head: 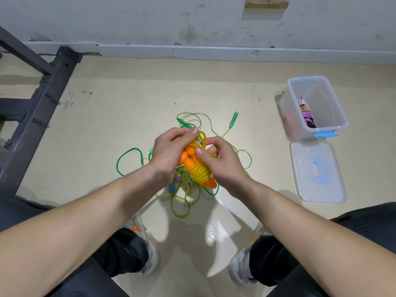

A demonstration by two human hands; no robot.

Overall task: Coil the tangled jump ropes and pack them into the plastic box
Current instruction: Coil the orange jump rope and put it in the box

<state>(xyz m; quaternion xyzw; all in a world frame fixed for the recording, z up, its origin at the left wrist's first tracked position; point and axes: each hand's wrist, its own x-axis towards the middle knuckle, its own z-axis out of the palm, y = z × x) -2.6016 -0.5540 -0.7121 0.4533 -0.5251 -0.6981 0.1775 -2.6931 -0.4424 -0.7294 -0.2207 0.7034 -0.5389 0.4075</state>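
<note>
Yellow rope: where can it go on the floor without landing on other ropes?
Bare floor lies between the green rope tangle and the lid, and a wider patch between the tangle and the metal frame. It is crowded under the left hand and right hand holding the yellow rope; the plastic box already holds a pink rope.

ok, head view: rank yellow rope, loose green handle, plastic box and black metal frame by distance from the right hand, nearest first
1. yellow rope: coiled, gripped by the right hand and the left hand.
2. green handle: on the floor just beyond the hands.
3. plastic box: open, off to the right.
4. black metal frame: far left, past the left hand.
</note>
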